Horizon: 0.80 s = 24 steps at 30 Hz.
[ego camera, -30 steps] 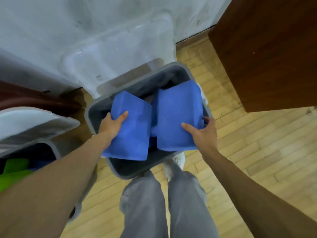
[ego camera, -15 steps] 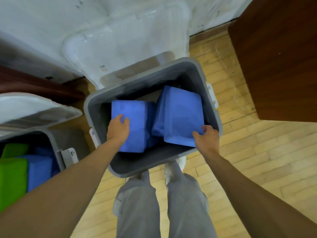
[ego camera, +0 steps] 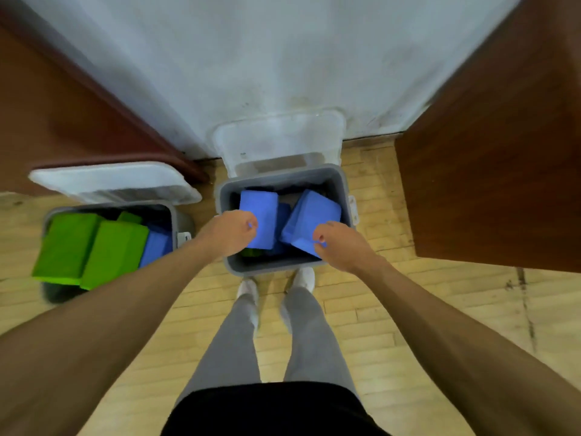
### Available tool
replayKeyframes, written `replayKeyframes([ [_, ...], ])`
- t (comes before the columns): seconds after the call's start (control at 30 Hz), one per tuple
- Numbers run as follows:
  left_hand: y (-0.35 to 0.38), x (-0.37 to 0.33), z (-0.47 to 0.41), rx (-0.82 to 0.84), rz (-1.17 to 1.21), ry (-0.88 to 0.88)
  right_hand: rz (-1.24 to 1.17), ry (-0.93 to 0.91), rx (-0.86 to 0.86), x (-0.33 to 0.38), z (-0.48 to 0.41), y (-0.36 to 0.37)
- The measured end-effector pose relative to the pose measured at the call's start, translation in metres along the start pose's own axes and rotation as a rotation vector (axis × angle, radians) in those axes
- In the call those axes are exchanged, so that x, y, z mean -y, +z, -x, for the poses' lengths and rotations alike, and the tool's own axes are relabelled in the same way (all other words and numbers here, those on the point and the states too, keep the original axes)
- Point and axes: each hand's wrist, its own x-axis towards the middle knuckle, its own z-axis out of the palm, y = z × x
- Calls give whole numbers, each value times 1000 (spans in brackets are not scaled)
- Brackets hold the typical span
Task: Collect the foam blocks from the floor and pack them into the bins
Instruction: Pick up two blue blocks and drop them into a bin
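Note:
Two blue foam blocks lie in the grey bin [ego camera: 343, 196] in front of my feet: one [ego camera: 259, 212] flat on the left, the other [ego camera: 314, 220] tilted against the right wall. My left hand [ego camera: 231, 232] hovers over the near end of the left block with its fingers loosely curled and nothing in them. My right hand [ego camera: 338, 243] hangs the same way over the near corner of the tilted block. A second grey bin [ego camera: 176, 215] to the left holds green blocks [ego camera: 94, 247] and a blue one [ego camera: 157, 245].
Each bin's white lid stands behind it: one lid [ego camera: 279, 143] against the pale wall, the other [ego camera: 113, 180] over the left bin. Dark wooden panels [ego camera: 496, 171] flank the spot on both sides. Wood plank floor [ego camera: 408, 309] stretches to the right of my legs.
Both hands have let go of the blue blocks, which now rest in the bin. My hands have risen and drawn back, and the view has pulled up and away.

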Motion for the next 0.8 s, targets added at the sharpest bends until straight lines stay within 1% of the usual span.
replayKeyframes([
  [0.1, -17, 0, 68, -49, -37, 55, 116, -158, -8, 38, 33, -24],
  [0.17, -16, 8, 114, -138, -46, 58, 169, -253, 0, 65, 51, -27],
  [0.23, -8, 22, 159, -227, -29, 28, 245, -334, 10, 93, 66, -19],
  [0.33, 28, 57, 225, -309, 81, -79, 335, -411, 64, 136, 91, 8],
  [0.43, 89, 103, 291, -333, 245, -241, 303, -434, 159, 169, 116, 51],
  [0.53, 166, 153, 365, -396, 464, -378, 272, -436, 221, 197, 141, 106],
  [0.63, 253, 192, 460, -441, 748, -538, 342, -428, 290, 230, 179, 170],
  [0.7, 321, 208, 527, -491, 895, -680, 414, -443, 350, 257, 204, 218],
  [0.8, 410, 229, 613, -564, 1122, -904, 488, -524, 410, 315, 240, 285],
])
